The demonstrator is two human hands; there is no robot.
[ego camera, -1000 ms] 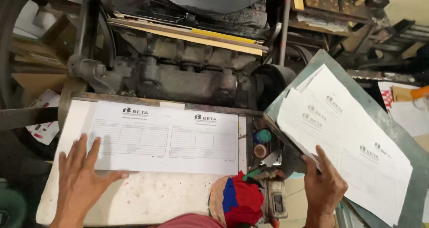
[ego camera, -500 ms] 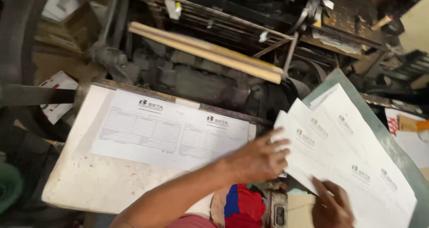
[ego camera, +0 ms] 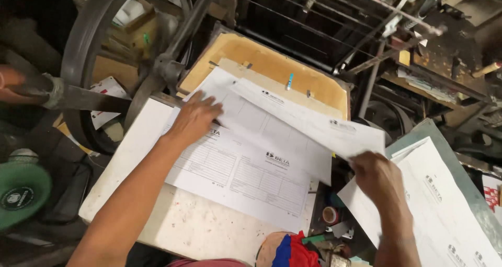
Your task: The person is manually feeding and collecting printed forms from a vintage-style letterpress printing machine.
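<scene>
My left hand (ego camera: 196,118) grips the left edge of a printed form sheet (ego camera: 272,141) that lies slanted between the tan platen board (ego camera: 272,63) of the press and the table. My right hand (ego camera: 379,180) pinches the right end of another long sheet (ego camera: 314,123), which stretches across the platen above the first. Under both lies a stack of printed forms (ego camera: 230,178) on the white table (ego camera: 130,157). A pile of similar sheets (ego camera: 444,204) rests on a grey board to the right.
A large dark flywheel (ego camera: 89,52) and a metal bar (ego camera: 78,97) stand at the left, with a green round object (ego camera: 21,194) below. A tape roll (ego camera: 330,214) and a red and blue cloth (ego camera: 290,248) sit at the table's near edge. Press rods and clutter fill the back.
The platen has swung open. My left hand moved from the right pile to the sheet at the platen's left. My right hand lifted a sheet off the pile toward the platen.
</scene>
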